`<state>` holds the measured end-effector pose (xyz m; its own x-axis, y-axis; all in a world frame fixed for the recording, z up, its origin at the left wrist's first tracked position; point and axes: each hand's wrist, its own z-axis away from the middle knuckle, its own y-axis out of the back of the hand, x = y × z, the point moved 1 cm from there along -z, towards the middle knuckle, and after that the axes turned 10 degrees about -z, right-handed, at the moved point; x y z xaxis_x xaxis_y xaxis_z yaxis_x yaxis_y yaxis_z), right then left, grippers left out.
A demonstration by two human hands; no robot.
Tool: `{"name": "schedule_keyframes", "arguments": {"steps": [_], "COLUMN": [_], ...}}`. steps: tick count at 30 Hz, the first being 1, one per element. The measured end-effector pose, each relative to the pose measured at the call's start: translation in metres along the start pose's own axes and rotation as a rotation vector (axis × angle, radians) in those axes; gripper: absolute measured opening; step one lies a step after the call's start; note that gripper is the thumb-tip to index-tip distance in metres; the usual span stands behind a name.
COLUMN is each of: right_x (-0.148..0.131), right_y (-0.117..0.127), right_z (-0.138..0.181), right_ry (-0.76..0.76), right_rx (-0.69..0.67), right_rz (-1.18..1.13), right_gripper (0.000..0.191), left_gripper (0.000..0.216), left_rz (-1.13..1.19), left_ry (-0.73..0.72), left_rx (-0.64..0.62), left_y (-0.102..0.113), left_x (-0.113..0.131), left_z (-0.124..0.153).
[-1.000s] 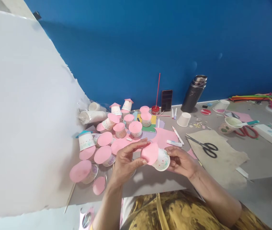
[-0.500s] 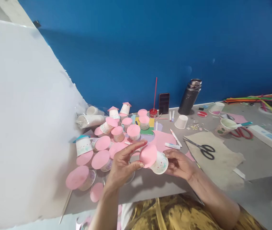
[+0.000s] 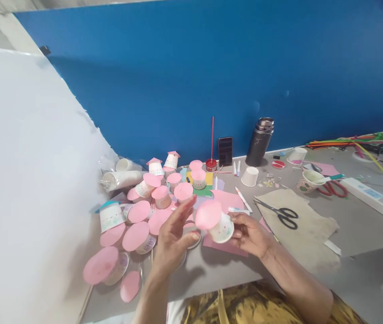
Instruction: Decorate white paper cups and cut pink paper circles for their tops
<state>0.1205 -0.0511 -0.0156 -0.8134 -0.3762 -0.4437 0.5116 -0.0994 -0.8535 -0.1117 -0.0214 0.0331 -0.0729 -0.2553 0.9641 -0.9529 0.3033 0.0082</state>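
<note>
My right hand (image 3: 250, 233) grips a small paper cup (image 3: 223, 228) by its side, above the front of the table. The cup is white with coloured specks and lies tilted, its rim toward me. A pink paper disc (image 3: 208, 214) covers its base on the left. Just left of the disc, my left hand (image 3: 178, 234) is open, fingers stretched up and thumb apart, with a small gap to the disc. Many similar cups with pink discs crowd the table on the left, among them a cup (image 3: 140, 237) beside my left wrist. Pink paper (image 3: 227, 247) lies beneath the held cup.
Black-handled scissors (image 3: 281, 213) rest on a beige cloth (image 3: 302, 234) at right. Behind stand a plain white cup (image 3: 250, 176), a dark flask (image 3: 260, 143) and a phone (image 3: 225, 151) against the blue partition (image 3: 178, 81). A white panel (image 3: 33, 180) borders the left side.
My left hand has come away from the pink disc, leaving a gap. The cup stays in my right hand. The whole view has shifted slightly.
</note>
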Motion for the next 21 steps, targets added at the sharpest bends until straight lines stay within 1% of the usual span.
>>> {"name": "schedule_keyframes", "arguments": {"steps": [2, 3, 5, 8, 11, 13, 17, 19, 21], "right_x": [-0.006, -0.009, -0.012, -0.008, 0.004, 0.010, 0.016, 0.015, 0.013], "right_y": [-0.001, -0.002, -0.005, -0.012, -0.020, -0.024, -0.026, -0.026, -0.027], "right_z": [-0.002, -0.003, -0.007, -0.011, -0.013, -0.013, -0.008, -0.006, -0.004], "right_ry": [0.049, 0.065, 0.084, 0.114, 0.170, 0.240, 0.413, 0.479, 0.554], "right_rx": [0.007, 0.004, -0.007, -0.008, 0.027, 0.067, 0.130, 0.149, 0.163], "right_rz": [-0.028, -0.036, -0.033, -0.007, 0.055, 0.154, 0.454, 0.597, 0.723], "right_gripper": [0.032, 0.032, 0.032, 0.034, 0.038, 0.039, 0.042, 0.042, 0.039], "left_gripper": [0.063, 0.061, 0.060, 0.065, 0.069, 0.069, 0.063, 0.063, 0.064], "left_rz": [0.078, 0.096, 0.090, 0.077, 0.106, 0.122, 0.159, 0.187, 0.210], "left_ry": [-0.003, 0.024, 0.113, 0.212, 0.212, 0.193, 0.168, 0.178, 0.221], "left_rx": [0.111, 0.153, 0.186, 0.133, 0.099, 0.111, 0.182, 0.230, 0.282], "left_y": [-0.004, -0.006, -0.013, -0.026, -0.039, -0.044, -0.049, -0.048, -0.046], "left_x": [-0.005, -0.009, -0.017, -0.027, -0.027, -0.024, -0.020, -0.022, -0.025], "left_z": [0.000, 0.002, 0.005, 0.011, 0.011, 0.009, 0.002, 0.001, 0.001]}}
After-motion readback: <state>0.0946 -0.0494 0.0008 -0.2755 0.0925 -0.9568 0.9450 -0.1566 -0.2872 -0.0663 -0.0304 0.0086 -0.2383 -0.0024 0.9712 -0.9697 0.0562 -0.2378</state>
